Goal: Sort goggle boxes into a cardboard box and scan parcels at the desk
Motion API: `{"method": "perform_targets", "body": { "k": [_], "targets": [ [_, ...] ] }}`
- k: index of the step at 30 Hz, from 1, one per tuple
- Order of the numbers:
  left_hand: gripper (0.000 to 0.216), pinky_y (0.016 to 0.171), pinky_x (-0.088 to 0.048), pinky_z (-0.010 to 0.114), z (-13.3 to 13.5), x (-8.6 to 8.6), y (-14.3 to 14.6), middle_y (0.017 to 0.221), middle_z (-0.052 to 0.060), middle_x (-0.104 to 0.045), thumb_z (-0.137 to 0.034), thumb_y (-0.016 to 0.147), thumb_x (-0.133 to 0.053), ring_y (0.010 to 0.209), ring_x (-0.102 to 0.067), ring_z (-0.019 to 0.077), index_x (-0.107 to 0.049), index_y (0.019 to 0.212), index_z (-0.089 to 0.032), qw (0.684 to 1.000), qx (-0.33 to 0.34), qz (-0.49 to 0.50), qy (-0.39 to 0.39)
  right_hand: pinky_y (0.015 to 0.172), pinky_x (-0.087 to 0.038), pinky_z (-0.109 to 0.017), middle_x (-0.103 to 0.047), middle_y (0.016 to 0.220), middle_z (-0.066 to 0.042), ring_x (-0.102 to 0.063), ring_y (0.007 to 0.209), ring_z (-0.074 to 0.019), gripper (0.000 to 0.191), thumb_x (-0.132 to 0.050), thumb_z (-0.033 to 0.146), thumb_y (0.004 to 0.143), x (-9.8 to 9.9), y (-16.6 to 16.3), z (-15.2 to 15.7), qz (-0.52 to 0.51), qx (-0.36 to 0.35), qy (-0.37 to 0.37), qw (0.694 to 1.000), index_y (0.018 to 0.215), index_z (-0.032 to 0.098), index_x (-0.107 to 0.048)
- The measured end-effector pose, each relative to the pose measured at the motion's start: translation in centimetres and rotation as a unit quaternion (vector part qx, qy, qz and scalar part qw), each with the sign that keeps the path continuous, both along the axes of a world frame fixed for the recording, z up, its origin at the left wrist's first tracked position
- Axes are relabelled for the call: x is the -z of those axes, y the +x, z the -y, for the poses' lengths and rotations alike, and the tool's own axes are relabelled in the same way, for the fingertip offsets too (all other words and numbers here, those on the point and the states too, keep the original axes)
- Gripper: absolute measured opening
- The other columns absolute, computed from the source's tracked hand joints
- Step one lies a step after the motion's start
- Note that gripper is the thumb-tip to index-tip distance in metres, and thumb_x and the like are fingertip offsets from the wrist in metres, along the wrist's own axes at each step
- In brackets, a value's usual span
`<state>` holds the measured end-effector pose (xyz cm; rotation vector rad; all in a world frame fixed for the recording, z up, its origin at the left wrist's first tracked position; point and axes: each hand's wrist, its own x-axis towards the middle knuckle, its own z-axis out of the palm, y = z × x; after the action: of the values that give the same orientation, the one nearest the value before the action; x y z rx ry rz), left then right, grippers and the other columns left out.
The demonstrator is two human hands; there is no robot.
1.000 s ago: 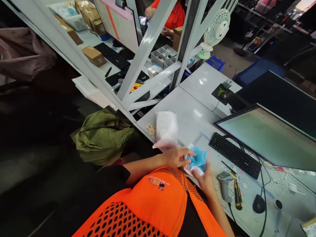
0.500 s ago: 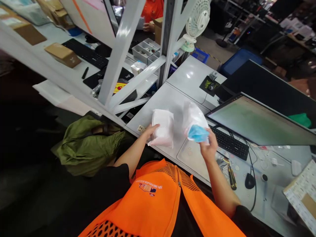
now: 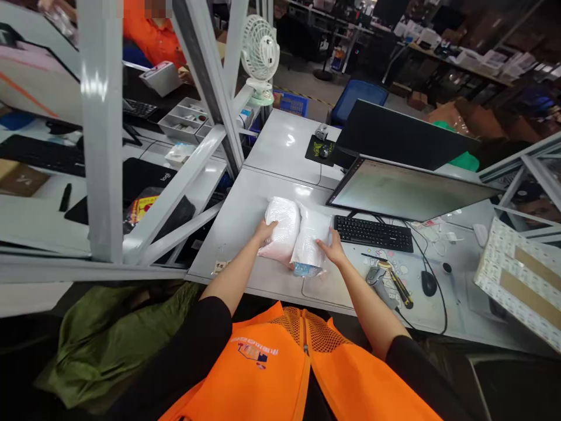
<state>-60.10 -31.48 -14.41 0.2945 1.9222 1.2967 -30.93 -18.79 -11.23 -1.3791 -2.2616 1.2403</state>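
While hands rest flat — left hand (image 3: 265, 230) on white bag (image 3: 280, 234), right hand (image 3: 332, 250) on clear bag (image 3: 312, 241).

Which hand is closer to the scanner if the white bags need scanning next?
The right hand, probably. It rests on the right white bag, and the scanner lies on the desk just to its right. The left hand is on the left white bag, farther away.

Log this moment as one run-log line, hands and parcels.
left hand: on left white poly parcel | right hand: on right white poly parcel | parcels: side by side on desk, touching
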Motion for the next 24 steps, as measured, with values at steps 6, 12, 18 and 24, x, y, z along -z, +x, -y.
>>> {"method": "perform_targets", "body": {
  "k": [6, 12, 18, 24],
  "targets": [
    [0.068, 0.1, -0.058, 0.033, -4.3, 0.3, -0.7, 0.142, 0.02, -0.072, -0.04, 0.091, -0.08, 0.121, -0.073, 0.0267, -0.058, 0.148, -0.011, 0.999, 0.035, 0.007, -0.032, 0.137, -0.016, -0.048, -0.004, 0.181, -0.023, -0.007, 0.17, -0.0338, 0.125, -0.084, 0.059, 0.081, 2.2, -3.9, -1.6, 0.009, 0.042, -0.093, 0.995, 0.173, 0.014, -0.013],
    [0.059, 0.104, -0.059, 0.034, -6.0, -1.3, -0.9, 0.132, 0.017, -0.076, -0.04, 0.095, -0.073, 0.121, -0.074, 0.0268, -0.062, 0.144, -0.009, 0.995, 0.034, -0.024, -0.089, 0.137, -0.013, -0.044, -0.002, 0.182, -0.021, -0.003, 0.171, -0.0305, 0.123, -0.087, 0.051, 0.083, 1.3, -5.9, -4.0, 0.005, 0.038, -0.104, 0.994, 0.175, 0.016, -0.013],
    [0.055, 0.114, -0.053, 0.057, -7.6, -3.4, -0.4, 0.108, 0.012, -0.082, -0.043, 0.093, -0.069, 0.132, -0.068, 0.0396, -0.067, 0.133, -0.006, 0.974, 0.049, -0.102, -0.196, 0.135, -0.019, -0.057, 0.004, 0.183, -0.017, -0.01, 0.168, -0.0407, 0.137, -0.096, 0.06, 0.071, 2.1, -7.4, -6.4, -0.038, 0.03, -0.139, 0.989, 0.175, 0.023, -0.015],
    [0.04, 0.1, -0.062, 0.03, -7.8, -2.7, -0.8, 0.105, -0.018, -0.083, -0.06, 0.094, -0.063, 0.124, -0.075, 0.0181, -0.069, 0.126, -0.038, 0.949, 0.091, -0.169, -0.25, 0.125, -0.023, -0.078, 0.0, 0.184, -0.013, -0.013, 0.163, -0.056, 0.14, -0.1, 0.065, 0.058, 1.7, -7.2, -7.2, -0.051, 0.057, -0.148, 0.986, 0.173, 0.033, -0.027]
  ]
}}
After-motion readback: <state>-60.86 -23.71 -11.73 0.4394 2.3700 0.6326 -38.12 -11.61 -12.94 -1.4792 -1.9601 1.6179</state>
